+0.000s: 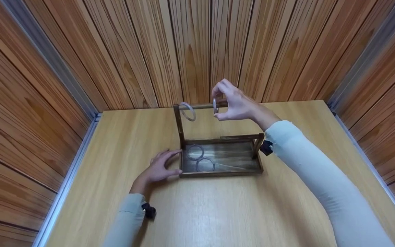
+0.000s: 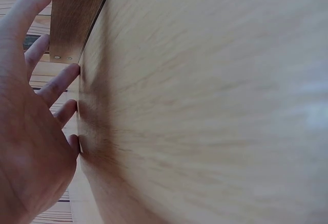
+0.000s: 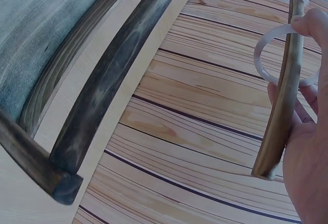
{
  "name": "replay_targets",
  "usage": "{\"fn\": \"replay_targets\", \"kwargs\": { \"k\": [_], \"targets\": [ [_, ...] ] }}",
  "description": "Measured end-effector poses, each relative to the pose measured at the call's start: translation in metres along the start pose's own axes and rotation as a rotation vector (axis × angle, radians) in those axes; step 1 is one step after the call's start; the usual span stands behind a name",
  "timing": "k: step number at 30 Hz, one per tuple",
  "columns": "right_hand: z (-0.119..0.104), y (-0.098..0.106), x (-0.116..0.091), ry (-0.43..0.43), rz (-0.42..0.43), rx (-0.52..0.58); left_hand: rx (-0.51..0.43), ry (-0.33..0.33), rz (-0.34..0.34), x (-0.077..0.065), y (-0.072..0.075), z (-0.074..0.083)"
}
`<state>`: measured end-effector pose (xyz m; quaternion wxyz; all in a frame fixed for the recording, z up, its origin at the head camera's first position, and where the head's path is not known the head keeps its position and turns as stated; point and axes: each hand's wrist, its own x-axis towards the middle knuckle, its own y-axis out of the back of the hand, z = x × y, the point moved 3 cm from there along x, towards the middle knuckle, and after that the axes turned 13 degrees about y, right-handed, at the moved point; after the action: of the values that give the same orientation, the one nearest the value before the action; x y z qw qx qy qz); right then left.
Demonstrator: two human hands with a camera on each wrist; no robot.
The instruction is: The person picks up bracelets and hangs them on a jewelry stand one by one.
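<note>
My left hand [image 1: 159, 168], fingers spread wide, touches the tray [image 1: 221, 174] at its left end; I should brace it lightly. Two rings [image 1: 214, 166] lie inside. My right hand [image 1: 237, 103] pinches a third ring [image 1: 214, 105], apparently around the bar [image 1: 202, 106]; holding it square should prevent snagging. A fourth ring [image 1: 193, 114] hangs nearer the post [image 1: 179, 127]. In the head view my hand hides the bar's free end.

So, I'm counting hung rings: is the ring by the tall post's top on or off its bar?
On: the ring hangs round the bar, most of its loop dropping below.
</note>
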<state>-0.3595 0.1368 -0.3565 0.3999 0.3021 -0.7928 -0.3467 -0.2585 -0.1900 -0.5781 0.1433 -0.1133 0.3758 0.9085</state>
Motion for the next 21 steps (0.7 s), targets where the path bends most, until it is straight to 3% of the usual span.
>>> {"fn": "replay_targets", "kwargs": {
  "k": [10,21],
  "targets": [
    [-0.007,-0.004,0.010,0.018,-0.015,-0.013,-0.005,-0.016,0.000,0.002,-0.002,0.000],
    [-0.008,-0.009,0.014,0.018,-0.024,-0.037,-0.018,0.016,-0.010,0.002,0.000,0.000]
  ]
}}
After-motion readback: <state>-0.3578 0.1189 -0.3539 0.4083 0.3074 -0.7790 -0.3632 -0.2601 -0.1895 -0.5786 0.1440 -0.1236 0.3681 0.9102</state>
